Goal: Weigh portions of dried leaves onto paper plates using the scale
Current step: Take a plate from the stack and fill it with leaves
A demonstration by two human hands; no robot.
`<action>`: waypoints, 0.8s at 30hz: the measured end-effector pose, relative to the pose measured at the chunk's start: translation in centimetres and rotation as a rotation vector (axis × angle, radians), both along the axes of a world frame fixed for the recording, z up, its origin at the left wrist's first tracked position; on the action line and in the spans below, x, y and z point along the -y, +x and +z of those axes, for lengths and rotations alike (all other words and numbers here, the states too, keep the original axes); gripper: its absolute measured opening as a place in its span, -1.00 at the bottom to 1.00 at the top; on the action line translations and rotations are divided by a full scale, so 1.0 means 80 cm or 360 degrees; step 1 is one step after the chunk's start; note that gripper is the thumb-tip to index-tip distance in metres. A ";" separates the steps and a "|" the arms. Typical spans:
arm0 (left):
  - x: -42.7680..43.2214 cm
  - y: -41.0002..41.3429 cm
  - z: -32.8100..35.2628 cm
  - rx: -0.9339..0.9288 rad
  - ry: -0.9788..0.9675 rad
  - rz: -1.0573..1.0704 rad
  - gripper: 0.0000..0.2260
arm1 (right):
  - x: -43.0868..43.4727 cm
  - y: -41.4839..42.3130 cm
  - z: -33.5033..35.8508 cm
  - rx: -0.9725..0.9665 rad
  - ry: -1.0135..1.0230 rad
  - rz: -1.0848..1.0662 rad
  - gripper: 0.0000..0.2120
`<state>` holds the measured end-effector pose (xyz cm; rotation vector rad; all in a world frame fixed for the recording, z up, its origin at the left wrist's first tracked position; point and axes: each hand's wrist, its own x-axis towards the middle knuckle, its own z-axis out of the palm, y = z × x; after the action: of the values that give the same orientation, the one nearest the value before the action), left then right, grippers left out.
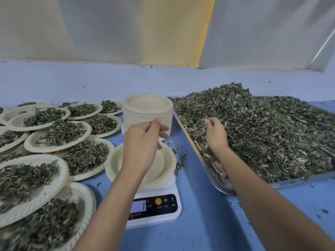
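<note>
Leaves, dried, grey-green and crumbled with thin stems, lie heaped in a large pile point(257, 131) that fills a shallow metal tray point(299, 180) on the right side of the frame. The tray rests on a blue desk point(203, 223) scattered with loose crumbs of leaf. At lower centre stands a white digital kitchen scale point(155, 209) with a black control panel, an orange round button and a small lit display that shows a single stroke, perhaps a 1. On its platform sits an empty cream paper plate with a fluted rim point(163, 165). Behind it, at centre frame, rises a tall stack of identical cream paper plates point(147, 109). The left side of the frame is crowded with filled paper plates point(59, 133), each carrying a mound of the same leaves, many overlapping at their rims.

The left hand point(143, 140) hangs above the empty plate and in front of the stack, its grip loosely curled with thumb raised and fingers drooping; it seems to hold nothing, though motion blur makes this uncertain. The right hand point(214, 134) reaches into the near left edge of the leaf pile, its grip bent and pinching together among the leaves, fingertips touching them.
</note>
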<state>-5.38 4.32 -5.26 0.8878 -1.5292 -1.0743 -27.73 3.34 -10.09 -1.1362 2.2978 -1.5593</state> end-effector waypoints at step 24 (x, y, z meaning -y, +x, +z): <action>0.027 0.043 0.028 -0.0588 0.0075 0.0378 -0.61 | 0.000 0.172 0.033 -0.0357 0.0198 0.1112 -0.71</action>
<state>-1.94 2.15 -3.03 0.8258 -1.0694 -1.0362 -13.99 3.37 -7.46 -1.8778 1.7556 -1.0469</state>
